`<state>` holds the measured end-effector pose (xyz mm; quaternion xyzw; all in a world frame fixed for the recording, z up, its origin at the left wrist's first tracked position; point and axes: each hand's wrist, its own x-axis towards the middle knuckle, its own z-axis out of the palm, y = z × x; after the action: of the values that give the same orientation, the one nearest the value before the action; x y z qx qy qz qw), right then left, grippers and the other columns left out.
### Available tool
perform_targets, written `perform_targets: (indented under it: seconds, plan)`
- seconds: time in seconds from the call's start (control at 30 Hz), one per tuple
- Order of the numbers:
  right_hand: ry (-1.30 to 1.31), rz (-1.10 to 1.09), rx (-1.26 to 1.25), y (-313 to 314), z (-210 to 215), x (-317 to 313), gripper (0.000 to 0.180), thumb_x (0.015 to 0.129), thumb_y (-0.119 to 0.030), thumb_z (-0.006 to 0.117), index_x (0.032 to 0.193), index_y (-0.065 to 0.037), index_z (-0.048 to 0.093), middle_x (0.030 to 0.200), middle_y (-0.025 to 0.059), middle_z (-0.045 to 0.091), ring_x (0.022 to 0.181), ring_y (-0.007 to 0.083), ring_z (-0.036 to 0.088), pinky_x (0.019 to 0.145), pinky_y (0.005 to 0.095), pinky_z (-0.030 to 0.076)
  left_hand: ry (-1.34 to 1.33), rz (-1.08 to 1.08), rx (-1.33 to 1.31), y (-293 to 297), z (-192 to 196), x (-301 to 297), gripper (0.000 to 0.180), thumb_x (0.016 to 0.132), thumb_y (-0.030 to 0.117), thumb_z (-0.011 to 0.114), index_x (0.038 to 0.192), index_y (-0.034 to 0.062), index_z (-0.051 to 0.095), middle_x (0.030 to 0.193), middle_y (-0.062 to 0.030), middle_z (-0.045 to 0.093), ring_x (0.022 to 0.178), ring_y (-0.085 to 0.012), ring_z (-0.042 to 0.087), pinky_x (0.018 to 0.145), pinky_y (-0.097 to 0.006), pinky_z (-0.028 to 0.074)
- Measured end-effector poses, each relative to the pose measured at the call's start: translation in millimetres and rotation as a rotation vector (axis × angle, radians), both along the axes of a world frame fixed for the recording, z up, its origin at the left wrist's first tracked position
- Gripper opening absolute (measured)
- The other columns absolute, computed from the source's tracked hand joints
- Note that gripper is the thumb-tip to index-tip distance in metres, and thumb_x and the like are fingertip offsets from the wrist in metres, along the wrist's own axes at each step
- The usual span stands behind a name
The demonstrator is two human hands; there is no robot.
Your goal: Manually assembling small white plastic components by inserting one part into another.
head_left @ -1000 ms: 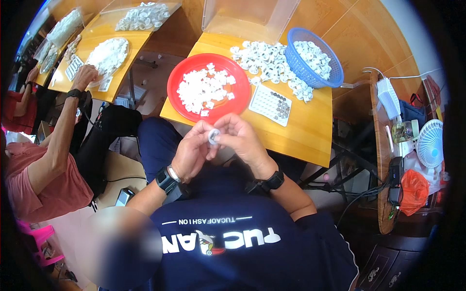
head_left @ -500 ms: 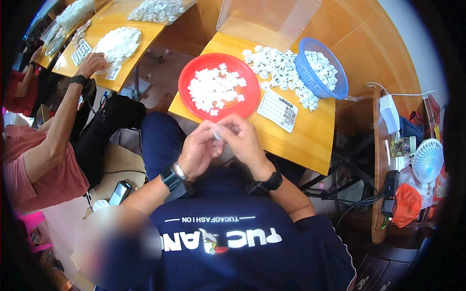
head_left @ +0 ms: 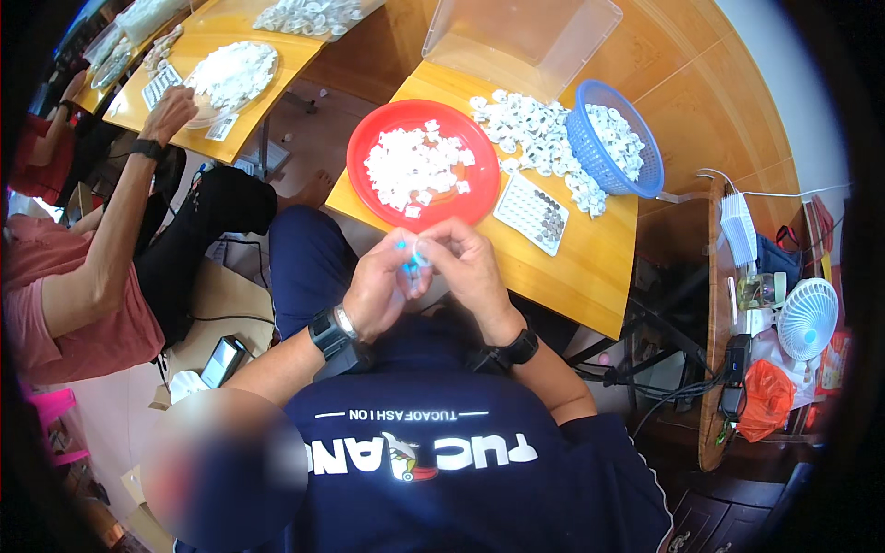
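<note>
Pinched between both hands is a small white piece (head_left: 415, 258) that glows blue; the fingers cover much of it, so its exact kind cannot be made out. My left hand (head_left: 376, 288) and my right hand (head_left: 474, 276) meet fingertip to fingertip around it, just off the table's near edge. Beyond them lies a red round tray (head_left: 363, 190) with a heap of small white parts (head_left: 404, 170) in it. To its right, a white tray (head_left: 518, 223) holds small round grey discs (head_left: 553, 219), gathered mostly toward its right side.
White ring-shaped parts (head_left: 530, 129) spread over the yellow table (head_left: 590, 267) beside a blue basket (head_left: 590, 152) of similar pieces. A clear plastic bin (head_left: 516, 46) stands behind. At left a co-worker's hand (head_left: 171, 112) works at another table. A fan (head_left: 808, 319) sits at right.
A blue glow has appeared at the small piece between my fingers. The view has shifted slightly, and the co-worker's hand has moved a little at the other table.
</note>
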<state>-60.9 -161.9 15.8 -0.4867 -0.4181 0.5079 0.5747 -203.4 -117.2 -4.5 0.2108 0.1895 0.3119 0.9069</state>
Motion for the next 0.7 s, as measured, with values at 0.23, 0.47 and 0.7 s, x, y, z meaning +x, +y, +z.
perform_targets:
  seconds: [0.23,0.47,0.7]
  plan:
    - [0.093,0.080,-0.011,0.6,6.5,5.6,0.014,0.088,-0.006,0.068,0.097,0.000,0.058,0.078,0.0040,0.063,0.066,0.0085,0.061,0.057,0.0227,0.052,-0.037,-0.037,0.059,2.3,-1.4,-2.5,0.013,0.097,0.017,0.049,0.098,0.0040,0.053,0.079,-0.0063,0.058,0.064,-0.0152,0.056,0.057,-0.025,0.044]
    - [0.145,0.146,-0.036,-0.9,11.8,14.6,0.021,0.086,-0.007,0.070,0.101,-0.002,0.056,0.083,0.0052,0.064,0.072,0.0104,0.063,0.063,0.0248,0.054,-0.026,-0.058,0.052,1.5,14.3,-0.9,0.012,0.096,0.017,0.051,0.095,0.0056,0.055,0.075,-0.0045,0.056,0.060,-0.0125,0.052,0.053,-0.023,0.039]
    - [0.142,0.121,-0.112,-6.6,21.3,16.2,0.019,0.088,-0.007,0.068,0.102,-0.002,0.057,0.088,0.0044,0.065,0.078,0.0091,0.063,0.071,0.0235,0.052,-0.083,-0.091,0.016,2.9,10.3,-2.1,0.012,0.096,0.016,0.050,0.096,0.0044,0.055,0.082,-0.0081,0.061,0.060,-0.0127,0.053,0.054,-0.022,0.039]
